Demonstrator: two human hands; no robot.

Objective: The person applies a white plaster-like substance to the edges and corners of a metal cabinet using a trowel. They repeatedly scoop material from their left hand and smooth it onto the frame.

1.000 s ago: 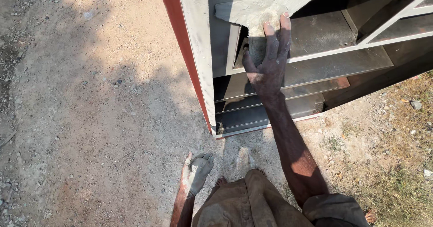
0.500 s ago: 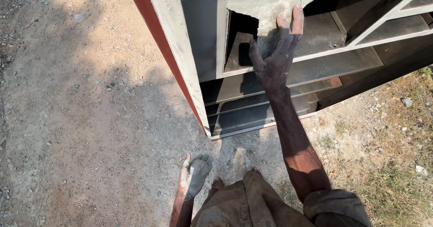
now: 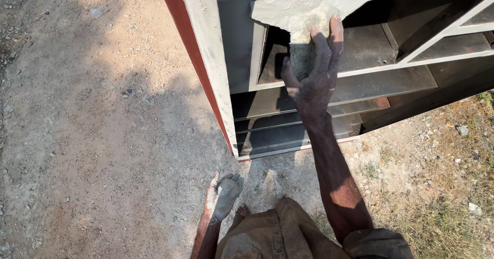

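The right hand (image 3: 312, 81) pressed a grey sanding block (image 3: 301, 58), fingers wrapped around it, against the putty patch (image 3: 298, 14) just above, upper centre; the left hand (image 3: 222, 196) hung open and empty.

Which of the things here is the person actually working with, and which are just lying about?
In use:
right hand
grey pad it presses on
grey-coated metal frame

Lying about:
left hand, empty and hanging
stones
dirt ground
dry grass

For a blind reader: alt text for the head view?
A right hand presses grey paste against the grey metal frame of a shelved structure. The left hand, paste-smeared and open, hangs low over the dirt ground.
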